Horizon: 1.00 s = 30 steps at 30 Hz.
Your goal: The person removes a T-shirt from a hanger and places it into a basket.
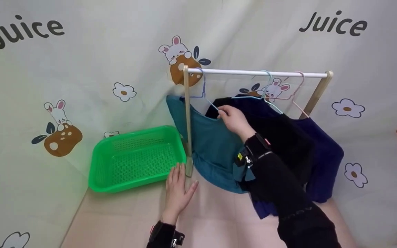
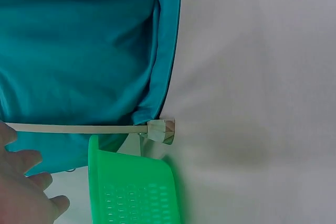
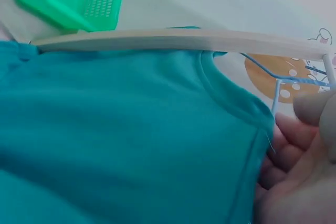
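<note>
A teal shirt [image 1: 215,137] hangs from a blue hanger [image 1: 204,86] at the left end of a white rail [image 1: 233,72]. My right hand [image 1: 236,120] pinches the hanger's sloping arm at the shirt's neckline. In the right wrist view its curled fingers [image 3: 294,148] are partly hidden behind the teal cloth. Below and to the left, my left hand [image 1: 177,194] has its fingers extended, near the corner of a green basket [image 1: 136,184] and the foot of the rack's wooden post [image 1: 189,137]. It holds nothing.
On the rail's right hang a black garment [image 1: 288,141] on a mint hanger [image 1: 267,82] and a navy garment [image 1: 326,155] beside a pink hanger [image 1: 296,91]. Another wooden post [image 1: 317,94] supports the right end. A printed curtain [image 1: 81,62] backs the rack.
</note>
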{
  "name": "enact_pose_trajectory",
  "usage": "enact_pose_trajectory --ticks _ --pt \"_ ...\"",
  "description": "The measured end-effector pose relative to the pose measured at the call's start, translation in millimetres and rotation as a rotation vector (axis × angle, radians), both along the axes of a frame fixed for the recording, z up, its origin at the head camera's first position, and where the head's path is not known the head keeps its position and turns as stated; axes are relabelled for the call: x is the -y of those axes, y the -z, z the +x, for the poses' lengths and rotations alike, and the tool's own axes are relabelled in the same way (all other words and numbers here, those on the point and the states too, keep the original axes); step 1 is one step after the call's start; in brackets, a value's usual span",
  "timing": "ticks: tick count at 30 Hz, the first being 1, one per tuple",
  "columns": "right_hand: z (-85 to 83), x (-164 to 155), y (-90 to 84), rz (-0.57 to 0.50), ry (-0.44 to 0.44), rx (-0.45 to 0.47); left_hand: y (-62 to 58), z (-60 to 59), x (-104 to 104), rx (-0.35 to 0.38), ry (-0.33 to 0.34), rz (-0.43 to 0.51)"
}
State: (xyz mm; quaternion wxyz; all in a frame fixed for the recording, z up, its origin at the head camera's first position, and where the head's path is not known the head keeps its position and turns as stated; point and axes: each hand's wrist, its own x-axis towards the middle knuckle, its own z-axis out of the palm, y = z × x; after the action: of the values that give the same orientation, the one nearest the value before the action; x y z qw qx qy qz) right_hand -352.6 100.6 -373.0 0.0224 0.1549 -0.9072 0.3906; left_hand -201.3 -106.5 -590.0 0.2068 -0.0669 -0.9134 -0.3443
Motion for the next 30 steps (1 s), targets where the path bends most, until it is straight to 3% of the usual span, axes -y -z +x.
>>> enact_pose_trajectory --ticks 8,14,20,30 --pt "5.1 -13 -14.5 -0.02 0.238 -0.132 -5.1 -6.6 -5 0.014 0.01 -0.018" --pt "14.5 -42 -13.0 -0.044 0.285 -0.287 -10.5 -12.3 -5 0.015 0.016 -0.021" --pt "29.3 -70 12.3 -0.079 0.244 -0.388 -16.3 -17.5 -1 -0.003 0.006 -0.056" --pt "69.1 -103 78.2 -0.066 0.192 -0.517 -23.0 -28.7 -1 -0.023 0.018 -0.098"
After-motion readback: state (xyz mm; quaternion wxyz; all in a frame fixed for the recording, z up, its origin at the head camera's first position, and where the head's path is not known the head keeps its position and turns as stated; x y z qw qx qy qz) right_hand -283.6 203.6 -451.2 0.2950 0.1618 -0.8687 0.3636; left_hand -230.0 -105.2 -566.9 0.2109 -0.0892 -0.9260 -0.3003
